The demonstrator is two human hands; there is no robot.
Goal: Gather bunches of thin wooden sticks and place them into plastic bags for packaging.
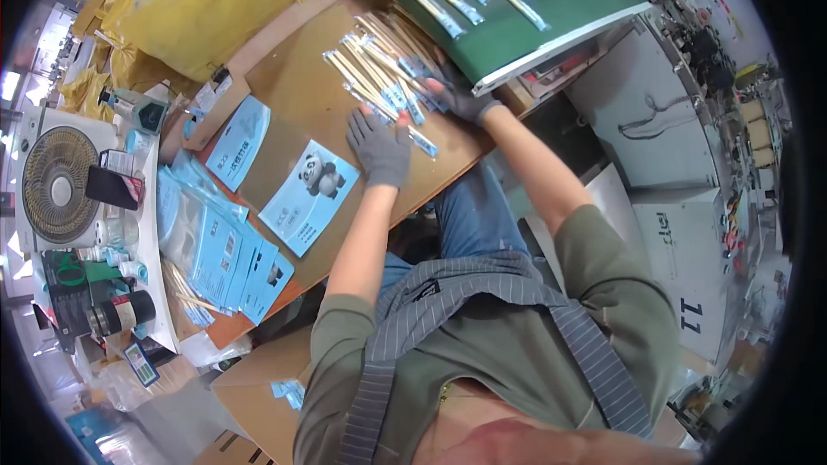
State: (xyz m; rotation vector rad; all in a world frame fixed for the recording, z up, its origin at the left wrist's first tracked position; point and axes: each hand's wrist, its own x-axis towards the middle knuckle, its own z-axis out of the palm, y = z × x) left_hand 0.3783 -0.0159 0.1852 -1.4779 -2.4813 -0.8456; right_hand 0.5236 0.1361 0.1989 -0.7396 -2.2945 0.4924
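Note:
Wrapped chopsticks [366, 73] in clear sleeves with blue printed ends lie in a loose pile on the brown table, beside the green conveyor. My left hand [379, 151], in a grey glove with bare fingertips, rests with its fingers stretched at the near left edge of the pile. From the right, my right hand [465, 102], gloved the same way, reaches against the pile with its fingers apart. One wrapped pair [422, 142] lies between the two hands. Left of my left hand is a light blue bag [308, 194] with a panda picture, lying flat.
A green conveyor belt [482, 34] carries more wrapped chopsticks at the far right. Several blue bags [215, 250] lie stacked on the table's left, with another blue bag [239, 142] behind. A fan [60, 181] stands far left. A cardboard box [258, 379] sits below the table.

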